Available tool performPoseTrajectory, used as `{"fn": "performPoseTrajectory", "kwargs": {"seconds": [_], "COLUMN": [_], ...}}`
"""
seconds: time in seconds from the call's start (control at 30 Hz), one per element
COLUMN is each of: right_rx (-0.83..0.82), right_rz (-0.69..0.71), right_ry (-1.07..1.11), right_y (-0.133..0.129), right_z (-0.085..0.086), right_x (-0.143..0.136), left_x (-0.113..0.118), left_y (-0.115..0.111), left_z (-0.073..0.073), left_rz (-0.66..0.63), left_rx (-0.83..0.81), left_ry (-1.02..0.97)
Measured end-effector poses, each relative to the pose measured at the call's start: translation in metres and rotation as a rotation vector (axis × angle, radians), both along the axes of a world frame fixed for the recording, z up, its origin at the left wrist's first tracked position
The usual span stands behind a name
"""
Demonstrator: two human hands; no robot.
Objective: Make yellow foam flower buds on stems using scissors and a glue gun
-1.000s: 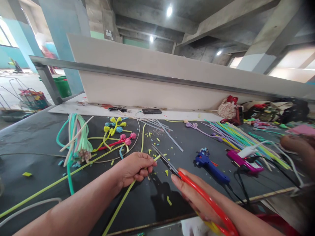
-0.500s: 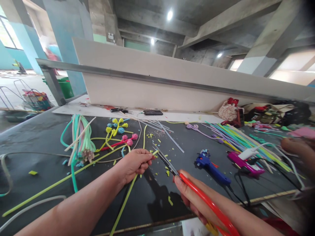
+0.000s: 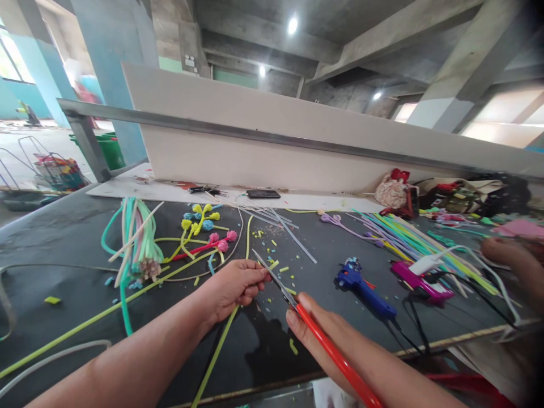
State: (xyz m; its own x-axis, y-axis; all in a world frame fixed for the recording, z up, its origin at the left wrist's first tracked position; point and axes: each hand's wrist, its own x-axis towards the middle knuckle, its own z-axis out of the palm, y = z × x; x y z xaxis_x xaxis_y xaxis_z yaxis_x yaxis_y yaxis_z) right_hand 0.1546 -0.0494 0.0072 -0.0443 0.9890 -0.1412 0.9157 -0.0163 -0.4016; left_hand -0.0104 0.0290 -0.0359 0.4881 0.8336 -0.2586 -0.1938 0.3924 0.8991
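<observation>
Scissors [image 3: 318, 333] closed up — left hand [image 3: 238, 286] pinching yellow-green strip [image 3: 216, 354] | right hand [image 3: 338, 324] gripping scissors

My left grip [image 3: 238, 287] covers a length of the yellow-green strip [image 3: 215, 354], whose lower end the bottom edge crops; whether it joins the upper strip [image 3: 248, 238] behind my knuckles is hidden. Contact between strip and scissors [image 3: 314, 327] is too fine to tell. My right grip [image 3: 334, 326] masks the finger loops, and the red handle [image 3: 340, 360] runs off the lower border. The left edge truncates a long strip [image 3: 85, 327] on the worktop [image 3: 63, 243]. At far right, a co-worker's hand [image 3: 501, 251] is blurred, its forearm lost in darkness.
</observation>
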Motion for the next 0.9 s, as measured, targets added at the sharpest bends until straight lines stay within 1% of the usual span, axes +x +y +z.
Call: {"fn": "performPoseTrajectory", "kwargs": {"seconds": [0.1, 0.23, 0.33, 0.53, 0.63, 0.77, 0.9], "right_rx": [-0.071, -0.103, -0.1, -0.089, -0.105, -0.109, -0.099], "right_rz": [0.04, 0.01, 0.017, 0.031, 0.019, -0.033, -0.043], "right_ry": [0.068, 0.104, 0.124, 0.091, 0.103, 0.118, 0.202], "right_y": [0.0008, 0.0009, 0.0012, 0.0043, 0.0044, 0.0011, -0.0001], "right_z": [0.0026, 0.0051, 0.0029, -0.0032, -0.0017, 0.0029, 0.0023], "right_x": [0.0027, 0.0044, 0.0045, 0.0054, 0.0051, 0.0061, 0.0088], "left_x": [0.0007, 0.0014, 0.0014, 0.0007, 0.0008, 0.0026, 0.0042], "left_y": [-0.0003, -0.0004, 0.0, 0.0007, 0.0009, 0.0016, 0.0021], "left_z": [0.0002, 0.0008, 0.0006, 0.0003, 0.0005, -0.0014, -0.0034], "left_rz": [-0.002, -0.001, -0.004, -0.01, -0.006, -0.014, -0.02], "left_rx": [-0.012, -0.015, -0.013, -0.014, -0.02, -0.029, -0.032], "left_ry": [-0.004, -0.015, -0.019, -0.016, -0.003, 0.019, 0.017]}}
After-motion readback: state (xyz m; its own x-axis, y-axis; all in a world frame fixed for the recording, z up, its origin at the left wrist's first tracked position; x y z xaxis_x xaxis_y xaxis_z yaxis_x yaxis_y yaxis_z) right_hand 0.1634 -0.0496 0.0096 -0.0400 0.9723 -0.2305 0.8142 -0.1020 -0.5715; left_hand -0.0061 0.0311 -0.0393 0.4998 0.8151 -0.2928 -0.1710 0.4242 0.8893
